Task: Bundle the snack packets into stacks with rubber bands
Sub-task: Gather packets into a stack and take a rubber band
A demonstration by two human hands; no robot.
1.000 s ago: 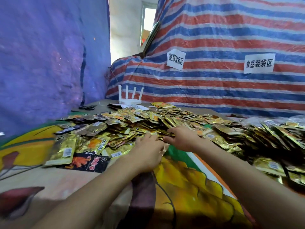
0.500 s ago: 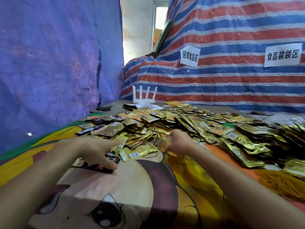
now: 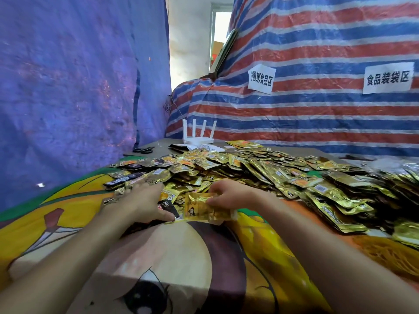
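Change: since half a second earlier, the left hand (image 3: 145, 203) had swung in from the left edge of the heap to sit just beside the right hand (image 3: 226, 193).
Left hand: it lay palm down with its fingers stretched over the packets, holding nothing. Its thumb touched a black glossy snack packet (image 3: 169, 206).
Right hand: it was narrowed to a pinch on the far edge of a flat gold foil snack packet (image 3: 204, 209).
Held packet: it sat at the near rim of the heap, low over the cartoon-printed cloth of the desk (image 3: 176, 257). Whether more packets lay beneath it could not be told.
Loose heap: the wide pile of gold foil snack packets (image 3: 260, 171) spread beyond both hands and off to the right.
Key relation: the held packet's long axis ran left to right between the hands, with its left end nearest the left thumb.
Step in hand: probably gathering a stack, with no banding yet.
Rubber bands: none could be picked out for certain.
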